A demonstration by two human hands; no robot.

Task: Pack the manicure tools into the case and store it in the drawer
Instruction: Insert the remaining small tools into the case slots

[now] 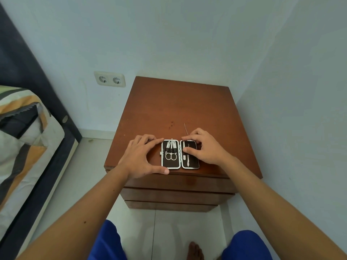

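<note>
A small manicure case (179, 154) lies spread flat near the front edge of a brown wooden nightstand (174, 109). Its left half holds scissors (170, 156) and clippers; its right half holds thin metal tools (188, 158). My left hand (142, 156) frames the left half, forefinger at its top edge and thumb at its bottom corner. My right hand (204, 147) rests on the right half, fingertips on its top edge and on the lining. A thin needle-like tool (185, 128) lies on the wood just behind my right hand.
Three closed drawer fronts (178, 196) sit below the nightstand top. A bed with a striped cover (24, 139) stands at the left, a double wall socket (109, 79) behind. White walls close in at the back and right. My knees and a foot are on the tiled floor below.
</note>
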